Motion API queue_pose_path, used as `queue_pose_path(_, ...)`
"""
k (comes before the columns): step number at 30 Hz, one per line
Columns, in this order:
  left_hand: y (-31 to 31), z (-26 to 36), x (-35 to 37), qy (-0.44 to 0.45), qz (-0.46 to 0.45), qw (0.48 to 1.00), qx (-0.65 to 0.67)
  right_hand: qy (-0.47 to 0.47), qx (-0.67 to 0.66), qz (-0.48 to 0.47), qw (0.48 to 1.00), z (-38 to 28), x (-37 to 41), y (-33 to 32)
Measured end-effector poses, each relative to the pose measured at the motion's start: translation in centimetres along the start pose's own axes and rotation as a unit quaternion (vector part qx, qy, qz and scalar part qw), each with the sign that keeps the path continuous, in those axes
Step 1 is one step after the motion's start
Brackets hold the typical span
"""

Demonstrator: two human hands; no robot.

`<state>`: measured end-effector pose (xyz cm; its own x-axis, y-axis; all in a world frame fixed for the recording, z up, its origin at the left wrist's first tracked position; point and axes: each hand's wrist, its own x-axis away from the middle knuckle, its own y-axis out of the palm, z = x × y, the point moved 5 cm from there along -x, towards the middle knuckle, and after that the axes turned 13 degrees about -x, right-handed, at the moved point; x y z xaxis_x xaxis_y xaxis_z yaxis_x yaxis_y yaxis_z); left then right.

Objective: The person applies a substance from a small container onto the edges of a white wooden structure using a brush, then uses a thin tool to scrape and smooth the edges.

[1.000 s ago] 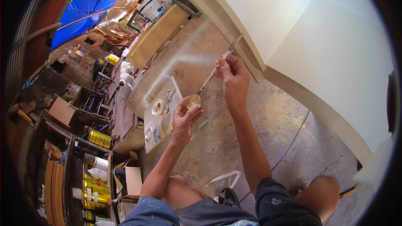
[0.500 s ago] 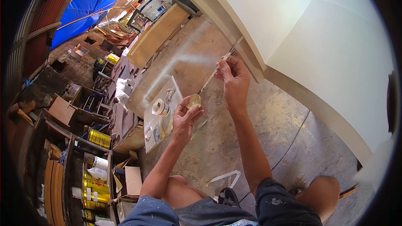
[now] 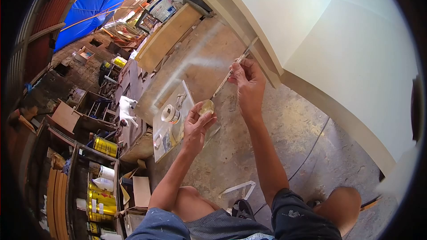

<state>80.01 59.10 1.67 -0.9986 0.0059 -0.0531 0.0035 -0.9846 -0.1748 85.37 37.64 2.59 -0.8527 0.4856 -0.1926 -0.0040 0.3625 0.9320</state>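
My left hand (image 3: 199,126) holds a small round cup (image 3: 206,107) with something pale inside, its fingers wrapped round the sides. Above and to the right, my right hand (image 3: 248,80) pinches a thin, paint-stained brush (image 3: 228,78). The brush's upper end meets the edge of a pale panel frame (image 3: 265,60), and its lower end points down toward the cup without visibly touching it. Left of my left hand, an open white tub (image 3: 170,114) stands on a flat white board (image 3: 164,151).
A white animal (image 3: 127,110) is on the planks at the left. Shelves with yellow cans (image 3: 101,202) stand at the lower left. A cable (image 3: 310,153) crosses the concrete floor, and a white bent strip (image 3: 239,188) lies near my foot. Large white panels (image 3: 351,66) fill the right.
The white animal at the left has shifted slightly down and left, with its body turned differently. My hands, the cup and the brush look almost unmoved.
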Motion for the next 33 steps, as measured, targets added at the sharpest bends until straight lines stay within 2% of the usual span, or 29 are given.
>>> queue_pose_path(33, -0.1, -0.1, 0.1, 0.000, -0.005, 1.000, -0.002, -0.015, -0.002, -0.005, 1.000, -0.5, 0.3, 0.5)
